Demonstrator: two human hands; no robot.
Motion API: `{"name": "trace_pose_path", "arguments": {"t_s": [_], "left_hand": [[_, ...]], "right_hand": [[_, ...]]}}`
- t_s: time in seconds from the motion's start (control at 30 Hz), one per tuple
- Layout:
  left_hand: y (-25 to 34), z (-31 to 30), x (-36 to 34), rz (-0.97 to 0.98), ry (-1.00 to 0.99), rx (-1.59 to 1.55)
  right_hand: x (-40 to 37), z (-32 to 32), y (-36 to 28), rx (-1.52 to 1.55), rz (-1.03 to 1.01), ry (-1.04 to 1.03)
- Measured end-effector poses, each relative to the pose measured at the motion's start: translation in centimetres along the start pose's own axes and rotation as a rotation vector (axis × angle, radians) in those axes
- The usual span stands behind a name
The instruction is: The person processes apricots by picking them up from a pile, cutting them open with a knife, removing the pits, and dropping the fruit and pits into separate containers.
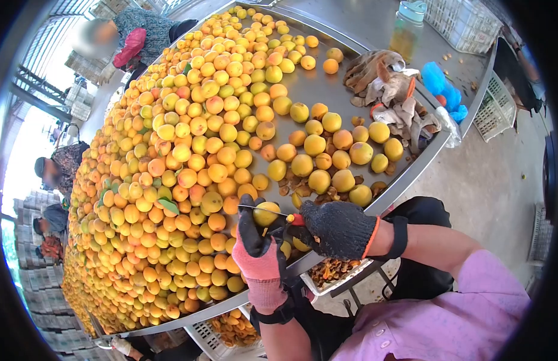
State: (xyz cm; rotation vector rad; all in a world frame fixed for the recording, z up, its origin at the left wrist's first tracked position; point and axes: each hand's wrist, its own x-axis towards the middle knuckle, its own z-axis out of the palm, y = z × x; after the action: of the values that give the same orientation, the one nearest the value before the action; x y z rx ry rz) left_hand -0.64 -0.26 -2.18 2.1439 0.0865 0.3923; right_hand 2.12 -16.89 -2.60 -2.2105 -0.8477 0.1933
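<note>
A yellow apricot (266,214) sits in the fingers of my left hand (259,253), which wears a pink glove with a black coated palm and fingertips. My right hand (340,227), in a black knit glove with an orange cuff edge, grips a small knife by its red and yellow handle (295,219). The thin blade lies across the apricot and its tip reaches past my left fingers. Both hands are over the near edge of a metal table (312,84), beside a large heap of apricots (188,156). Several loose apricots (320,180) lie with brown scraps just beyond my right hand.
Crumpled cloths (390,87), a blue plastic bag (442,90) and a bottle (406,33) lie or stand at the right. Below the table edge are a white crate (214,337) with apricot pieces and a tray of pits (336,272). Other people (149,36) are along the far side.
</note>
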Motion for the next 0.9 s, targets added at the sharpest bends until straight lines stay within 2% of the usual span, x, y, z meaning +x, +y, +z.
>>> {"name": "trace_pose_path", "arguments": {"t_s": [0.03,0.13,0.17,0.2,0.27,0.33,0.4,0.47,0.53,0.57,0.6,0.67,0.73,0.83,0.9], "left_hand": [[0.4,0.0,0.1,0.003,-0.002,0.0],[1.9,0.0,0.4,-0.394,0.048,-0.931],[1.8,0.5,0.4,-0.307,0.061,-0.723],[1.4,0.9,0.4,-0.304,0.058,-0.721],[0.7,1.5,0.2,-0.222,0.1,-0.435],[1.1,2.0,0.1,-0.186,0.123,-0.441],[1.4,2.1,-0.2,-0.27,0.126,-0.386],[0.8,1.8,-0.4,-0.33,0.131,-0.504],[1.2,1.1,-0.8,-0.185,0.088,-0.226],[0.8,1.0,-1.0,-0.142,0.067,-0.193],[0.8,0.8,-1.2,-0.143,0.063,-0.195],[0.7,0.4,-1.6,-0.251,0.011,-0.351],[0.4,0.2,-1.8,-0.214,0.014,-0.41],[0.5,-0.7,-1.8,-0.175,-0.037,-0.318],[1.3,-1.2,-1.8,-0.302,-0.066,-0.508]], "right_hand": [[0.2,0.0,-0.3,-0.007,0.047,-0.012],[0.8,-0.2,-1.1,-0.031,0.103,-0.026],[0.8,-0.2,-1.2,-0.05,0.111,-0.039],[0.7,-0.1,-1.1,-0.05,0.11,-0.034],[0.2,0.4,-0.7,-0.092,-0.062,0.161],[-0.2,0.8,-0.5,-0.087,-0.015,0.135],[-0.5,1.1,-0.5,-0.082,0.028,0.111],[-0.2,1.1,-0.6,-0.013,0.062,-0.004],[-0.4,1.7,0.0,0.053,-0.004,0.007],[-0.7,1.9,0.2,0.123,-0.055,0.022],[-0.8,1.8,0.1,0.123,-0.051,0.022],[-1.0,1.5,-0.5,0.242,-0.219,0.07],[-1.2,1.9,-0.6,0.345,-0.169,0.037],[-0.9,2.5,-0.7,0.474,-0.124,-0.048],[-0.7,2.9,-1.1,0.502,-0.126,-0.101]]}}
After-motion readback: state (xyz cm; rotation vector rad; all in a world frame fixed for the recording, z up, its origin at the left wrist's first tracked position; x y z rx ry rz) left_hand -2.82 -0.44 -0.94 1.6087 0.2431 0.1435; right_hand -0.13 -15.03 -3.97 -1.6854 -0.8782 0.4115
